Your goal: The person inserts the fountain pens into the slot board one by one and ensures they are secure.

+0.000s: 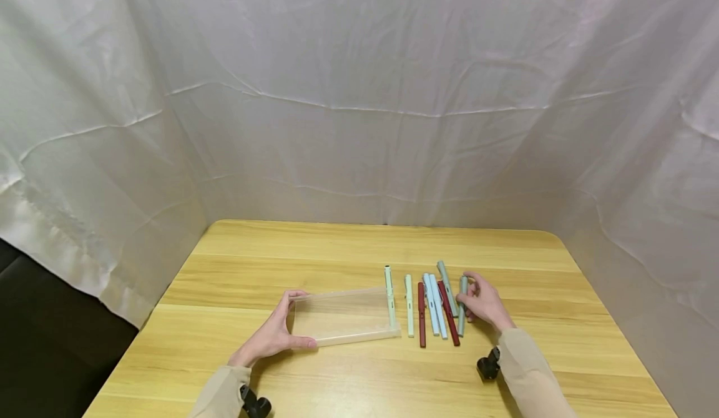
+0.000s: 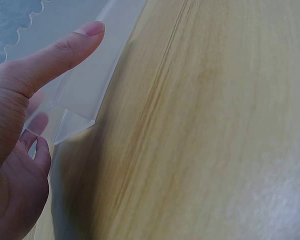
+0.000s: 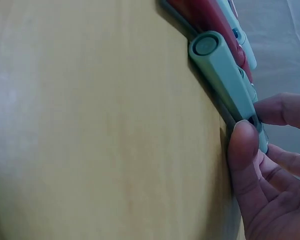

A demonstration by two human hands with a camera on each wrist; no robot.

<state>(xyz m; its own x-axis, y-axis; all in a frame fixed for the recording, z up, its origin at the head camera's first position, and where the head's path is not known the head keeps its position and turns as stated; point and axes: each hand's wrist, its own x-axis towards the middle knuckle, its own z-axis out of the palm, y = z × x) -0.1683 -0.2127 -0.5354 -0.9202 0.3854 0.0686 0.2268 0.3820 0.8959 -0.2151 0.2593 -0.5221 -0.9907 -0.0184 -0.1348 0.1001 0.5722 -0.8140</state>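
Note:
My left hand [image 1: 273,332] grips the left end of a clear plastic pen rack [image 1: 342,315], thumb on the near edge and fingers at the far one. In the left wrist view the rack [image 2: 85,95] shows a scalloped edge. A pale green pen [image 1: 389,296] lies across the rack's right end. My right hand [image 1: 487,302] pinches a grey-green pen [image 3: 222,75] between thumb and fingers, at the right of the row. Beside it lie another grey-green pen [image 1: 447,290] and a dark red pen [image 1: 449,315].
Farther left in the row are two light blue pens [image 1: 432,306], a second dark red pen [image 1: 421,315] and a pale green pen [image 1: 409,306]. All lie on a wooden table [image 1: 348,380]. White curtains [image 1: 359,156] hang behind and at the sides.

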